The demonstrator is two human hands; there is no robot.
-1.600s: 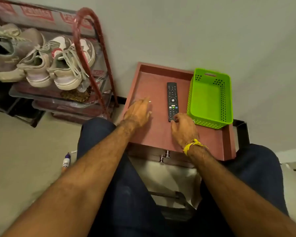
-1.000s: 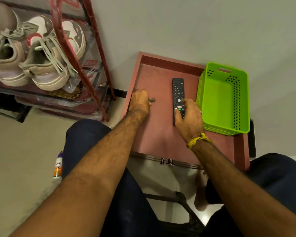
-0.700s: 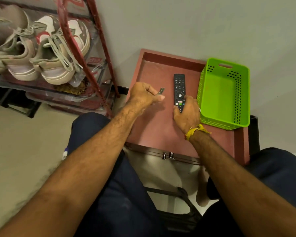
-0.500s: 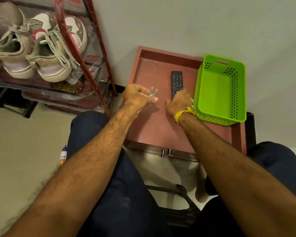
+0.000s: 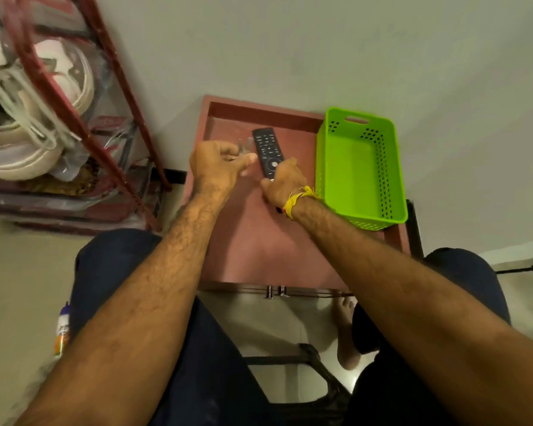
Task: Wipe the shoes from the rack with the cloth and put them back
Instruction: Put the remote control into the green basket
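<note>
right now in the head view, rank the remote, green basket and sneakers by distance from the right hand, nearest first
1. remote: under the right hand, which grips its near end.
2. green basket: just right of that hand, on the red tray table.
3. sneakers: far left, on the rack.

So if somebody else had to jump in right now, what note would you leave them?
Left hand: raised over the red table, pinching a small greyish thing too blurred to name.
Right hand: curled round the near end of the black remote lying on the table.
Shoes: on the rack at the left, untouched.
Cloth: not in view.
Green basket: on the table's right side, looks empty.
Done: nothing of the shoe job shows yet.
Left: find the cloth, take the shoes down, wipe them, put them back.
</note>
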